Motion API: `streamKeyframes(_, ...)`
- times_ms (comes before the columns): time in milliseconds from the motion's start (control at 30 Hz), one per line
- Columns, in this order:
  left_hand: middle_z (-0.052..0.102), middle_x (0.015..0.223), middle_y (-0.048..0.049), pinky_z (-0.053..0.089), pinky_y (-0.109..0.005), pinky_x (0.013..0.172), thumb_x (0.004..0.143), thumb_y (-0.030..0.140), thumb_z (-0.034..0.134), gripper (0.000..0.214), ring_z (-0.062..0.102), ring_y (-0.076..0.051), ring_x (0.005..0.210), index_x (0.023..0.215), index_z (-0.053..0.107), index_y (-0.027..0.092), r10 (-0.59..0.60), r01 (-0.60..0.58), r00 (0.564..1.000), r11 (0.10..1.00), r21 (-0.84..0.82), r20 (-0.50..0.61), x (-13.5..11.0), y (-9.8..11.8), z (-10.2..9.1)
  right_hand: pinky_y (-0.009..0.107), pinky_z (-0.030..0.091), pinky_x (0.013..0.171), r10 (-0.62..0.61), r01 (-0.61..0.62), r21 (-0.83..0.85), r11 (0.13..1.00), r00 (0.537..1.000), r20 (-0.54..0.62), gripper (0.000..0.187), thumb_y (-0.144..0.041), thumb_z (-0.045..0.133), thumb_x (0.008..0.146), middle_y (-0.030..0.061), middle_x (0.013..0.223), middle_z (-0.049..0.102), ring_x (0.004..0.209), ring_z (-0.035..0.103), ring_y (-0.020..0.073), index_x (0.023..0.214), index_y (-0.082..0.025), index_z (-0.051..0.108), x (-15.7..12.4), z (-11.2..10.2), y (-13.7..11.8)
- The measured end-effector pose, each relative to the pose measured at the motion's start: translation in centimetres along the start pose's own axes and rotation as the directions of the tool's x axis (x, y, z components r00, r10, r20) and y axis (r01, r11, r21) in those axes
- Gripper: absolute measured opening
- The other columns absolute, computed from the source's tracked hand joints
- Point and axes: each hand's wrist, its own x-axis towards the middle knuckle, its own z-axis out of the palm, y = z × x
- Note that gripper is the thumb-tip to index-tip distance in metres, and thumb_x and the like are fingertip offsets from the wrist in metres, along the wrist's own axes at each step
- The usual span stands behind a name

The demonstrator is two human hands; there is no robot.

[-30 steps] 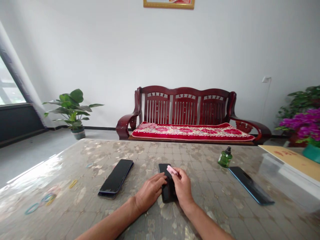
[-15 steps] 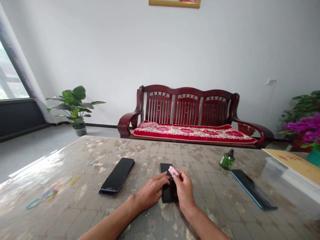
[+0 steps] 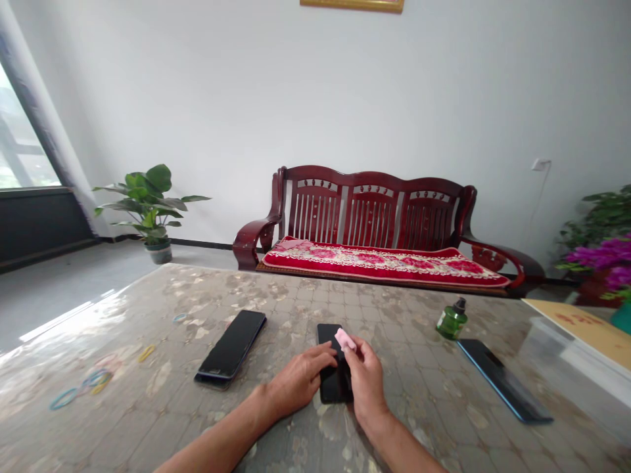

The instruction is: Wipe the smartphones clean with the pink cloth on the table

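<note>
A black smartphone (image 3: 335, 384) lies flat on the table between my hands, its screen partly covered by fingers. My left hand (image 3: 302, 376) rests at the phone's left edge, with its fingers reaching over onto the screen and not closed round anything. Pinched in my right hand (image 3: 365, 374) is a small crumpled pink cloth (image 3: 344, 339), held over the upper right part of the phone. The lower fingers of my right hand are hidden from view, so I cannot tell whether they touch the phone.
On the left lie another dark phone (image 3: 231, 347) and several coloured hair ties (image 3: 96, 380). A green bottle (image 3: 451, 320), a blue-edged phone (image 3: 503, 380) and a clear plastic box (image 3: 566, 368) stand or lie on the right. Beyond the patterned table (image 3: 290, 299) is a wooden bench (image 3: 369, 197).
The view has shifted slightly, so things on the right sit a little further right. Both hands keep nearly the same place at the phone, the pink cloth still in my right hand.
</note>
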Motion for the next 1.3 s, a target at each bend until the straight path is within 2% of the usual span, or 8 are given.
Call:
streamKeyframes(200, 0.061, 0.132, -0.0011, 0.026, -0.043, 0.118, 0.069, -0.006, 0.041, 0.057, 0.049, -0.019, 0.13, 0.11, 0.061, 0.026, 0.002, -0.001, 1.0, 1.0, 0.011, -0.008, 0.3, 0.3, -0.2, 0.03, 0.051, 0.079, 0.014, -0.014, -0.007, 1.0, 1.0, -0.009, 0.036, -0.05, 0.069, 0.075, 0.0047, 0.095, 0.074, 0.09, 0.067, 0.0242, 0.095, -0.019, 0.071, -0.1, 0.0, -0.5)
streamKeyframes(567, 0.063, 0.13, -0.0017, 0.038, -0.035, 0.112, 0.071, -0.005, 0.04, 0.053, 0.05, -0.016, 0.13, 0.105, 0.068, 0.023, -0.077, 0.07, 0.996, 0.989, -0.129, -0.053, 0.6, -0.6, 0.1, 0.03, 0.051, 0.079, 0.03, -0.028, 0.073, 0.997, 0.999, -0.027, 0.038, -0.047, 0.07, 0.073, 0.0055, 0.098, 0.074, 0.092, 0.066, 0.024, 0.099, -0.019, 0.07, -0.2, 0.2, 0.5)
streamKeyframes(700, 0.063, 0.131, -0.0064, 0.039, -0.036, 0.111, 0.089, 0.009, 0.047, 0.031, 0.05, -0.02, 0.13, 0.106, 0.069, 0.022, -0.145, 0.137, 0.988, 0.983, -0.118, -0.055, 0.4, 0.3, -0.7, 0.031, 0.051, 0.079, -0.016, 0.016, 0.008, 1.0, 1.0, -0.007, 0.036, -0.047, 0.067, 0.076, 0.0059, 0.096, 0.074, 0.09, 0.066, 0.0241, 0.097, -0.019, 0.07, 0.6, -0.3, 0.3)
streamKeyframes(800, 0.054, 0.141, -0.0108, 0.038, -0.043, 0.111, 0.085, 0.026, 0.065, 0.034, 0.046, -0.027, 0.134, 0.119, 0.065, 0.022, -0.193, 0.192, 0.981, 0.981, -0.039, -0.033, -0.5, 0.8, -1.1, 0.032, 0.05, 0.08, -0.123, 0.129, -0.168, 0.977, 0.991, 0.046, 0.031, -0.044, 0.062, 0.08, 0.0061, 0.093, 0.073, 0.088, 0.065, 0.0235, 0.095, -0.019, 0.071, 1.7, -1.2, 0.5)
streamKeyframes(933, 0.04, 0.151, -0.0157, 0.036, -0.051, 0.111, 0.07, 0.04, 0.081, 0.074, 0.039, -0.036, 0.137, 0.136, 0.052, 0.023, -0.225, 0.224, 0.974, 0.971, 0.079, 0.003, -1.9, 0.9, -0.6, 0.033, 0.047, 0.083, -0.313, 0.362, -0.447, 0.818, 0.932, 0.182, 0.023, -0.033, 0.055, 0.084, 0.0055, 0.094, 0.071, 0.09, 0.062, 0.0229, 0.093, -0.022, 0.072, 3.0, -2.1, 0.5)
streamKeyframes(1033, 0.036, 0.153, -0.0175, 0.033, -0.052, 0.113, 0.072, 0.04, 0.081, 0.076, 0.034, -0.037, 0.14, 0.139, 0.049, 0.021, -0.238, 0.236, 0.971, 0.963, 0.127, 0.0, -2.4, 1.0, 0.0, 0.035, 0.045, 0.088, -0.419, 0.515, -0.572, 0.639, 0.856, 0.303, 0.026, -0.023, 0.049, 0.087, 0.0054, 0.098, 0.07, 0.095, 0.059, 0.0226, 0.098, -0.023, 0.072, 3.3, -2.2, -0.2)
streamKeyframes(1167, 0.035, 0.154, -0.017, 0.032, -0.053, 0.114, 0.079, 0.037, 0.075, 0.067, 0.033, -0.034, 0.141, 0.138, 0.048, 0.021, -0.184, 0.185, 0.983, 0.971, 0.151, -0.025, -2.4, 1.3, 0.2, 0.034, 0.045, 0.085, -0.404, 0.656, -0.627, 0.419, 0.754, 0.518, 0.031, -0.012, 0.045, 0.089, 0.0046, 0.099, 0.069, 0.096, 0.059, 0.0218, 0.101, -0.026, 0.071, 2.8, -1.8, -1.1)
streamKeyframes(1300, 0.037, 0.154, -0.0151, 0.03, -0.052, 0.115, 0.08, 0.034, 0.073, 0.068, 0.033, -0.033, 0.142, 0.14, 0.045, 0.022, -0.169, 0.17, 0.985, 0.973, 0.155, -0.018, -2.3, 1.3, 0.2, 0.031, 0.046, 0.083, -0.313, 0.722, -0.621, 0.305, 0.692, 0.65, 0.033, -0.007, 0.044, 0.088, 0.0039, 0.099, 0.068, 0.096, 0.058, 0.0211, 0.099, -0.026, 0.069, 2.0, -1.7, -1.6)
